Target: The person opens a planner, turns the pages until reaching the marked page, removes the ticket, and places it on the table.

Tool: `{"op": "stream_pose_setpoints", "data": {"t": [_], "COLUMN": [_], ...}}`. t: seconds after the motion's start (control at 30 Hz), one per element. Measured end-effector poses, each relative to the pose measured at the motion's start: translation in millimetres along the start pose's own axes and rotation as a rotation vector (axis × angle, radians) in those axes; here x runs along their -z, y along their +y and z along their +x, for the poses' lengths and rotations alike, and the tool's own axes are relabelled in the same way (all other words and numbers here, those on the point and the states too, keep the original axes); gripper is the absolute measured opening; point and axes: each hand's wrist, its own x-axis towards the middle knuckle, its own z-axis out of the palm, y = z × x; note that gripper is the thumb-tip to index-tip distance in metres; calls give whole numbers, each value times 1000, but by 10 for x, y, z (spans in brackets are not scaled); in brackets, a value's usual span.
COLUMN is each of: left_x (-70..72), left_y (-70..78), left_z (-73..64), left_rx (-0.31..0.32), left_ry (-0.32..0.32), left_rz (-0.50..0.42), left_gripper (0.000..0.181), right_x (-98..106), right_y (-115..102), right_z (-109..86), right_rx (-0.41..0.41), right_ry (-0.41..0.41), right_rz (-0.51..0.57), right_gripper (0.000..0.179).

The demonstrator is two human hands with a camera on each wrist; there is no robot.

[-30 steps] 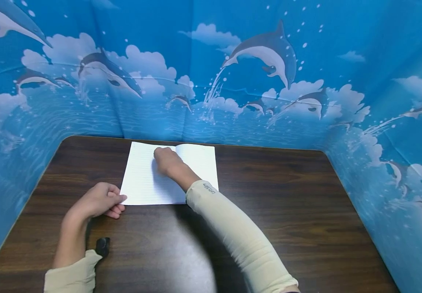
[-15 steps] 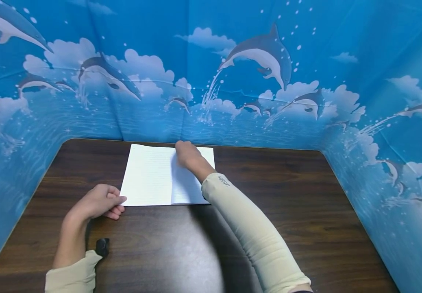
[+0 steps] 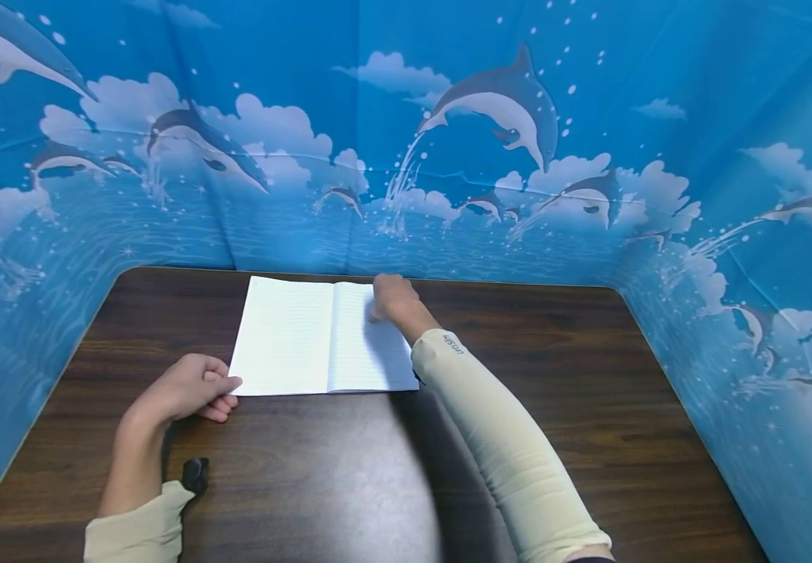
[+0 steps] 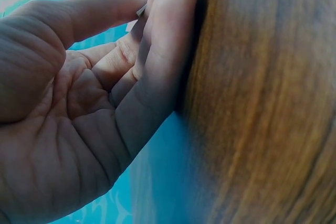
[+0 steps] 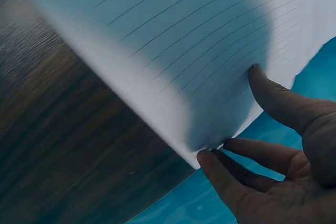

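An open lined notebook lies flat near the table's far edge, its blank pages facing up. My left hand pinches its near left corner between thumb and curled fingers; a sliver of the notebook shows between them in the left wrist view. At the far right part of the right page is my right hand. In the right wrist view, the fingertips of that right hand touch the page's corner edge, while the thumb rests apart on the lined page.
The notebook lies on a dark wood-grain table. A blue curtain printed with dolphins stands around its back and sides. Pale sleeves cover the forearms, and a small black device sits at the left sleeve.
My right hand has moved rightward across the notebook, from the left page over the middle fold to the right page's far side. The left hand keeps its hold on the corner.
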Motion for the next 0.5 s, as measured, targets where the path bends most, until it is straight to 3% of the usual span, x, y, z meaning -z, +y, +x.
{"op": "stream_pose_setpoints", "data": {"t": [0.13,0.3,0.5], "left_x": [-5,-11,-11], "left_y": [1,12,22], "left_z": [-2,-10,-12], "left_rx": [-1,4,-10], "left_ry": [1,2,4], "left_rz": [2,2,10], "left_gripper": [23,23,23], "right_x": [13,-11,-35], "right_y": [83,159,173], "right_z": [-64,2,46], "right_rx": [-44,-83,-89], "right_ry": [17,-4,6], "right_rz": [-32,-20,-34], "right_gripper": [54,64,63]}}
